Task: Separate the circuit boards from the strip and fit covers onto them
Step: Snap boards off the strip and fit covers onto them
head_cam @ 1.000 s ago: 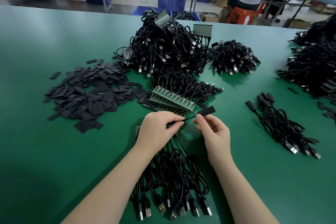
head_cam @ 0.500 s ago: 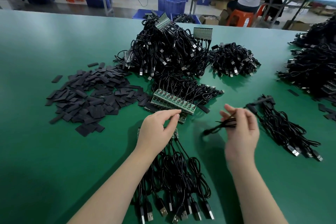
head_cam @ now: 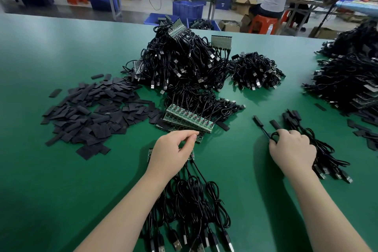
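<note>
A wide green worktop (head_cam: 61,170) fills the view, and the biggest thing on it is a tall heap of black cables (head_cam: 180,63) at the far middle, with strips of boards poking out of its top. To its right sits a smaller bundle of cables (head_cam: 255,71), and another big mound (head_cam: 347,80) crowds the right edge. On the left spreads a flat scatter of black covers (head_cam: 92,112).

In the centre lies a stack of green circuit board strips (head_cam: 188,118), cables trailing off behind it. Near the bottom, a fan of cables (head_cam: 188,206) runs from under the left hand toward the plugs at the near edge.

Right side now: a small pile of finished cables (head_cam: 319,149), their ends already covered. The right hand (head_cam: 292,151) rests on that pile, fingers curled around a loop of cable.

The left hand (head_cam: 171,153) hovers over the near strip of boards (head_cam: 151,152), just short of the stack, thumb and forefinger close together at the tips; whether they pinch anything, I cannot tell.
</note>
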